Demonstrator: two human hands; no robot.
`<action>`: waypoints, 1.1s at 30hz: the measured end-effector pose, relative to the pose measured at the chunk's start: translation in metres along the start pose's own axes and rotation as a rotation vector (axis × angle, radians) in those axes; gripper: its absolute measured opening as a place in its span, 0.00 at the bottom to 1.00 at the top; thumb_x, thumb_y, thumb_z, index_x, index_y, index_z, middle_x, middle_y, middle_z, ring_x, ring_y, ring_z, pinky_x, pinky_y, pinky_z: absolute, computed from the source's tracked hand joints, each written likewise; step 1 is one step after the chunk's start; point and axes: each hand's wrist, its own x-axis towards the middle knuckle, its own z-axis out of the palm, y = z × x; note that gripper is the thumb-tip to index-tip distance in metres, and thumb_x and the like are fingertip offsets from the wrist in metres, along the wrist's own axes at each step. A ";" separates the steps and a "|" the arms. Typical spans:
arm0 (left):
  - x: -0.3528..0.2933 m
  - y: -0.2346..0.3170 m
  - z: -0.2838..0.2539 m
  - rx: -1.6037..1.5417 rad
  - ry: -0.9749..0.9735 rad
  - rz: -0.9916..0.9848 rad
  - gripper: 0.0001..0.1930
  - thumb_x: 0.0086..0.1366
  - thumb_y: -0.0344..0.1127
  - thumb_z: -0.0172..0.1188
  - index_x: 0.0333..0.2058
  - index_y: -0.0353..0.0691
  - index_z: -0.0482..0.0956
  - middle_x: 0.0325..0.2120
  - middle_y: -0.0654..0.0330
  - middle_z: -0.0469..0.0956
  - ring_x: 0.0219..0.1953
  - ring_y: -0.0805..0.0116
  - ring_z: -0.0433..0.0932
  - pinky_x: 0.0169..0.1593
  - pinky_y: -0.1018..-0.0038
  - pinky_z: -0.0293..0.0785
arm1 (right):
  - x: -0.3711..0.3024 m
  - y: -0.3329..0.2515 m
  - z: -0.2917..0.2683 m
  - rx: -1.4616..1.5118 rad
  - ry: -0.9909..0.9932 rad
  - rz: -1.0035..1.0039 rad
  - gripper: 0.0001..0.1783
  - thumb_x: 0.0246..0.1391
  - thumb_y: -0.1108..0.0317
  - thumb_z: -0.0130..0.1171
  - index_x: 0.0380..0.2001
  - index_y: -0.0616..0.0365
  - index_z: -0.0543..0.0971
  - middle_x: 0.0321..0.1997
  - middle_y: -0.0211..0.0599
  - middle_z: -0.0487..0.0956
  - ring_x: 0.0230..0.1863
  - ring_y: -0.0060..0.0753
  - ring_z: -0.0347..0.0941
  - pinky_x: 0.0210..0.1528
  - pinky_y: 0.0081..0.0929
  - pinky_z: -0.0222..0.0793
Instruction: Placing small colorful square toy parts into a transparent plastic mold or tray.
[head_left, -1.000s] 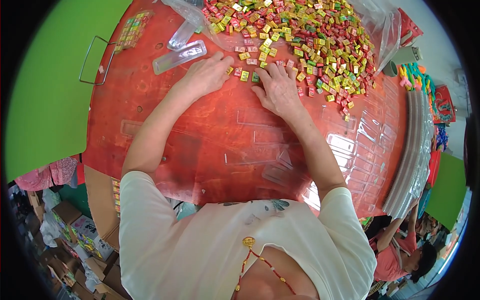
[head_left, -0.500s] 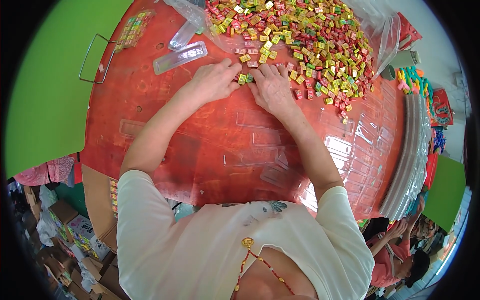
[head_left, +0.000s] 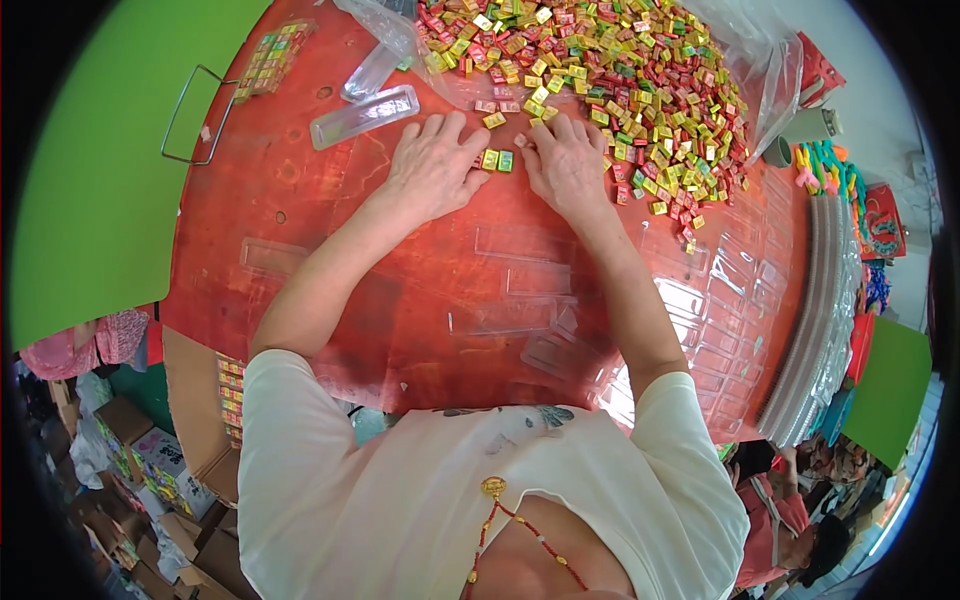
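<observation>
On the red counter [head_left: 400, 270], by its far edge, lies a heap of printed packets [head_left: 660, 95] with unreadable writing. The left hand [head_left: 432, 168] and right hand [head_left: 566, 168] are apart, fingers bent; their grip I cannot tell. Between them lies a short packet row [head_left: 491, 160].

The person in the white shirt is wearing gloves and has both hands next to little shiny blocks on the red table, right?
Not quite: there are no gloves. The head view shows the left hand and right hand bare. The person in the white shirt does have both next to little shiny blocks on the red table.
</observation>
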 end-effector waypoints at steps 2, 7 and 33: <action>0.001 0.000 0.005 0.016 0.097 0.067 0.22 0.56 0.44 0.67 0.49 0.45 0.77 0.46 0.53 0.72 0.49 0.56 0.73 0.49 0.58 0.69 | -0.009 -0.004 -0.004 -0.002 0.021 0.032 0.07 0.54 0.61 0.64 0.32 0.51 0.81 0.36 0.33 0.75 0.43 0.39 0.73 0.51 0.43 0.62; 0.005 0.008 0.016 0.059 0.014 0.079 0.26 0.58 0.47 0.66 0.54 0.47 0.76 0.52 0.53 0.71 0.55 0.56 0.69 0.54 0.56 0.61 | -0.024 -0.017 -0.014 0.021 0.032 0.022 0.10 0.52 0.57 0.64 0.31 0.51 0.80 0.36 0.35 0.74 0.42 0.40 0.71 0.51 0.45 0.60; 0.016 0.029 0.033 0.014 0.112 0.100 0.21 0.61 0.45 0.64 0.52 0.47 0.77 0.57 0.50 0.68 0.61 0.50 0.65 0.58 0.41 0.57 | -0.040 0.015 -0.032 0.061 -0.096 0.087 0.14 0.49 0.64 0.67 0.41 0.49 0.82 0.43 0.33 0.76 0.47 0.41 0.72 0.51 0.43 0.62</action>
